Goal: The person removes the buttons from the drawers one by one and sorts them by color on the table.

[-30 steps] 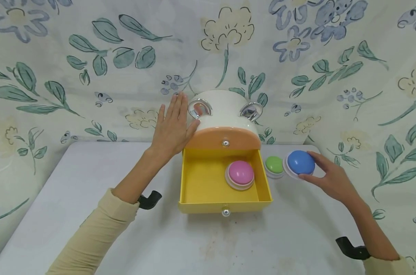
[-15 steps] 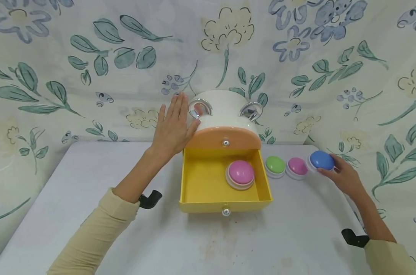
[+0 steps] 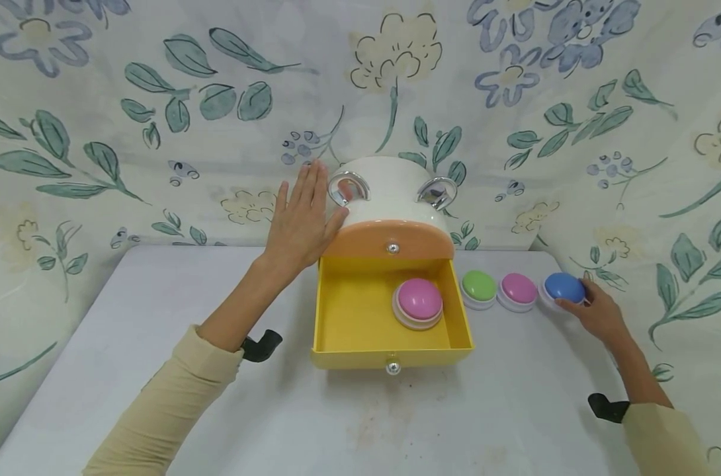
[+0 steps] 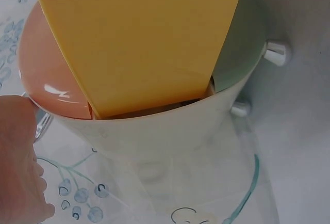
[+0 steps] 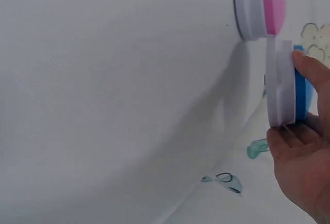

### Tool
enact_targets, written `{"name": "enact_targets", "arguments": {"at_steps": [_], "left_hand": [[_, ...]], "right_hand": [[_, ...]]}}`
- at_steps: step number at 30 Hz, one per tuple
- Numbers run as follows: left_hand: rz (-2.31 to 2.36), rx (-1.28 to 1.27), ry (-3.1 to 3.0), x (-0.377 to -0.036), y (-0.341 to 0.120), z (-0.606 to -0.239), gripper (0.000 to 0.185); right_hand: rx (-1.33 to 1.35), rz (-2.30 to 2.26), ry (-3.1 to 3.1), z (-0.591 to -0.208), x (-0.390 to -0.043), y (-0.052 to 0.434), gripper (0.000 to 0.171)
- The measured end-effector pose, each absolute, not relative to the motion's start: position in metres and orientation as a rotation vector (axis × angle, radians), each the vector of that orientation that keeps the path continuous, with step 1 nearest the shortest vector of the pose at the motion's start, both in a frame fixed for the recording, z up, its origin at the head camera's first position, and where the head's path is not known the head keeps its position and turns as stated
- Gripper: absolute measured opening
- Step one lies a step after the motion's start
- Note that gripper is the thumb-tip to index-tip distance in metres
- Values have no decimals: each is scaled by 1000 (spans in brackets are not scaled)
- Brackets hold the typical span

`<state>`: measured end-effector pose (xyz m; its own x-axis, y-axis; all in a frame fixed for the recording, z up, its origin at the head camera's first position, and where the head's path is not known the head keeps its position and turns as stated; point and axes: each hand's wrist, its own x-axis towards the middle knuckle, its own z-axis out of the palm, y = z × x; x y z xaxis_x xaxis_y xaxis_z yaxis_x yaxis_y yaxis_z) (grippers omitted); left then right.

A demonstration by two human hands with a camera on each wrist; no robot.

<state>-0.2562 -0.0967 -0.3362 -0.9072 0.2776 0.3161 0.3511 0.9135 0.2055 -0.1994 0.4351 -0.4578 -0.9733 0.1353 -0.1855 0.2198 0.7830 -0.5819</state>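
Note:
My left hand point(image 3: 302, 210) lies flat, fingers straight, against the left side of a white mini cabinet point(image 3: 384, 198); its edge shows in the left wrist view point(image 4: 18, 157). The cabinet's yellow drawer point(image 3: 348, 317) is pulled out, with a pink dome button point(image 3: 419, 301) at its right. On the table to the right stand a green button point(image 3: 478, 285) and a second pink button point(image 3: 518, 289). My right hand point(image 3: 595, 311) pinches a blue dome button point(image 3: 563, 285) at the row's far right, thumb and fingers around its white base point(image 5: 281, 84). Whether it touches the table is unclear.
The cabinet has an orange upper drawer front point(image 3: 390, 239) and two chrome ring handles on top. A white table point(image 3: 158, 344) carries everything. Floral cloth point(image 3: 158, 99) hangs close behind and along the right side, next to the blue button.
My right hand has carried the blue button rightward and lower, from beside the green button to the row's far end, uncovering the second pink button. The left hand has not moved.

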Motion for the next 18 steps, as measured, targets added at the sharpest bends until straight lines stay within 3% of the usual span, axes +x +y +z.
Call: {"name": "enact_targets", "arguments": {"at_steps": [18], "left_hand": [[-367, -478, -2786, -256, -96, -336, 78]], "right_hand": [[407, -942, 2772, -483, -208, 445, 97]]}}
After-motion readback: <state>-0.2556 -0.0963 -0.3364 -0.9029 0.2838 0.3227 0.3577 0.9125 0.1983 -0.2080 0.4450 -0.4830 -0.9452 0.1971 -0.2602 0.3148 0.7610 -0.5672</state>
